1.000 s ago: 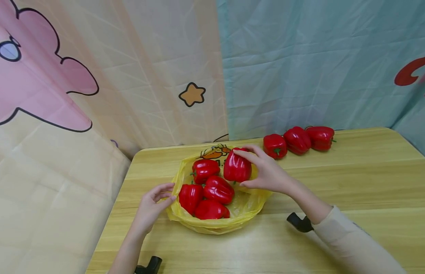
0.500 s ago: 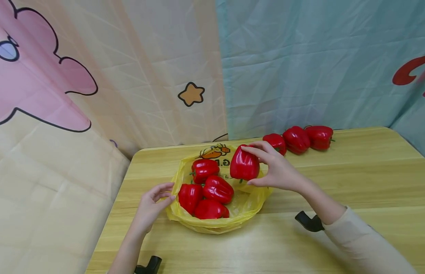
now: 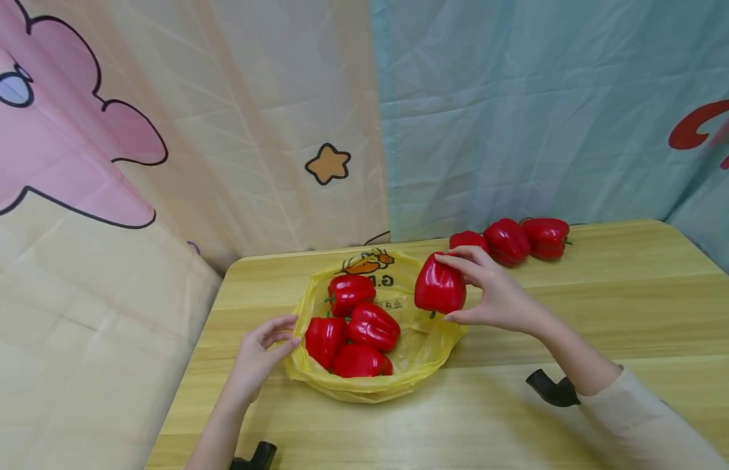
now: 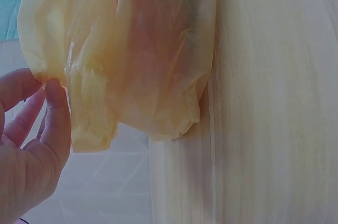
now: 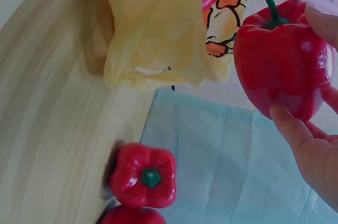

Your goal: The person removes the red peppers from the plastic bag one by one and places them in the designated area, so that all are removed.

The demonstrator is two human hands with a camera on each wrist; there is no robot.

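A yellow plastic bag (image 3: 420,372) stands wide-mouthed on the table, with several red bell peppers (image 3: 373,326) inside. At its left rim my left hand (image 3: 261,352) pinches the plastic between thumb and finger, plain in the left wrist view. My right hand (image 3: 494,294) grips another red bell pepper (image 3: 439,284) by its sides, above the right part of the bag. The right wrist view shows this pepper's green stem (image 5: 272,10) and the fingers around its body.
Three more red bell peppers (image 3: 505,241) lie in a row along the table's back edge, right of the bag. The nearest is partly hidden by the right hand. Cartoon-print curtains (image 3: 488,117) hang behind the wooden table (image 3: 623,307). Black wrist mounts (image 3: 549,388) show under both forearms.
My right hand has carried its pepper rightward, from above the bag's middle toward its right rim. My left hand stays on the left rim.
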